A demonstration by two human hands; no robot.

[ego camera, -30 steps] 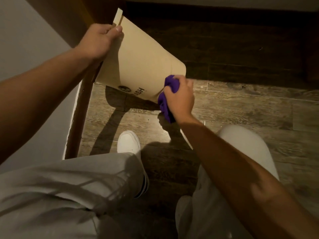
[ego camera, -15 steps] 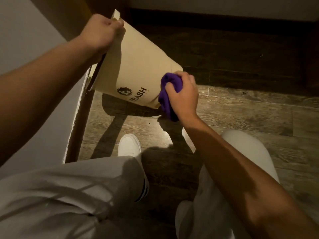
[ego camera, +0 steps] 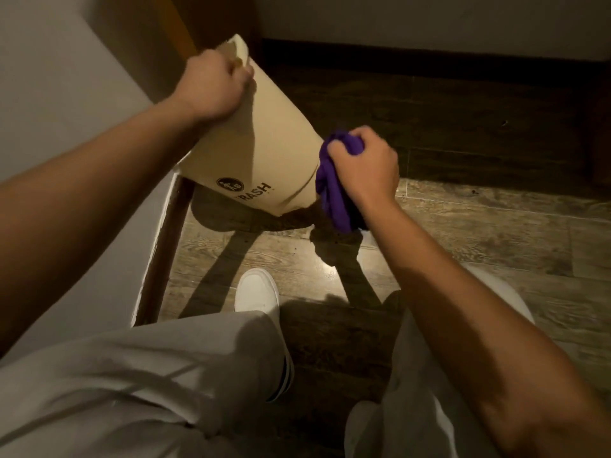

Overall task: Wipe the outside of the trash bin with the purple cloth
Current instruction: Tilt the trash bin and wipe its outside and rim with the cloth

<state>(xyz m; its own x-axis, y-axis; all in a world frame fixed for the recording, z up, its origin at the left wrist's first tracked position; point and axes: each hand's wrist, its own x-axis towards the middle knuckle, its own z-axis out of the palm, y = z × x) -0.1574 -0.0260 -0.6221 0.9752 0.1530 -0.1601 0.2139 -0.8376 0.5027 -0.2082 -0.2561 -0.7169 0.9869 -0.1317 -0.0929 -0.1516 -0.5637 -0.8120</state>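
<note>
A cream trash bin (ego camera: pixel 264 150) with a black logo and the word TRASH is held tilted above the floor, its base pointing right and down. My left hand (ego camera: pixel 211 89) grips its rim at the upper left. My right hand (ego camera: pixel 363 166) is closed on a bunched purple cloth (ego camera: pixel 334 190), which presses against the bin's base end on the right side. Part of the cloth hangs down below my fist. The bin's opening is hidden behind my left hand.
Wood-plank floor (ego camera: pixel 463 233) spreads under the bin. A white wall (ego camera: pixel 66 94) with a dark wooden edge (ego camera: pixel 162 256) runs along the left. A dark baseboard (ego camera: pixel 429 57) crosses the back. My white shoe (ego camera: pixel 256 290) and light trousers (ego camera: pixel 148 375) fill the foreground.
The bin has been turned in my left hand, so its TRASH lettering has come round towards me. My right hand with the cloth has shifted around the bin's base end.
</note>
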